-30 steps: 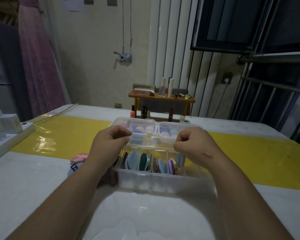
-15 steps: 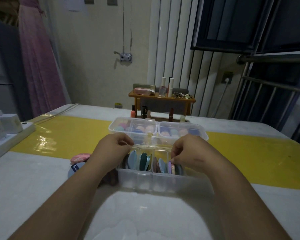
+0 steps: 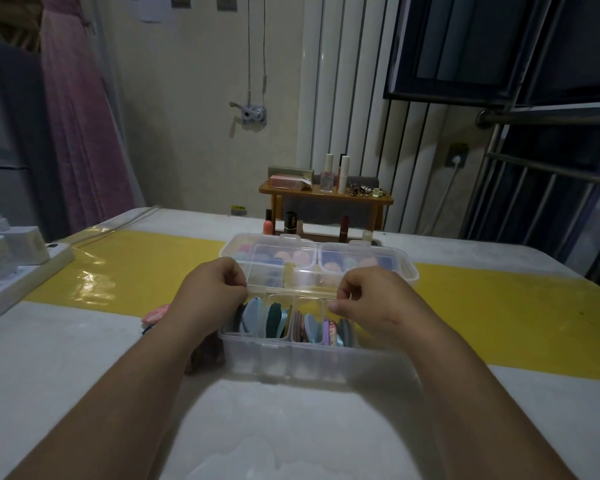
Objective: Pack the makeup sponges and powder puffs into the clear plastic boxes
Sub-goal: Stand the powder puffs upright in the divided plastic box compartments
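Noted a white worktop (image 3: 84,358) filling the lower view, crossed from side to side by a glossy yellow strip (image 3: 146,271). Recorded a white power strip with plugged adapters (image 3: 21,275) at the left edge of that worktop. Found a small brown wooden shelf (image 3: 326,195) at the far edge, carrying cosmetic bottles and a pink carton, with lipstick tubes standing under it.

Located two of the task's containers at centre. Found a far clear plastic box with closed lid (image 3: 404,271) lying on the yellow strip. Found a near clear plastic box with open top and dividers (image 3: 291,362) just in front of it, touching or nearly so.

Observed the left hand (image 3: 210,289) at the rear left corner of the near box and the right hand (image 3: 371,299) at its rear right. Found the fingers (image 3: 238,289) of both curled tight, tips pinching the box's thin clear rear edge; cannot tell whether that edge is rim or lid.

Counted flat powder puffs in blue, green and purple (image 3: 253,315) standing on edge in the near box's compartments. Saw rounded pink and blue makeup sponges (image 3: 284,255) through the far box's lid. Noted one loose pink puff (image 3: 155,313) on the worktop beside the left forearm.
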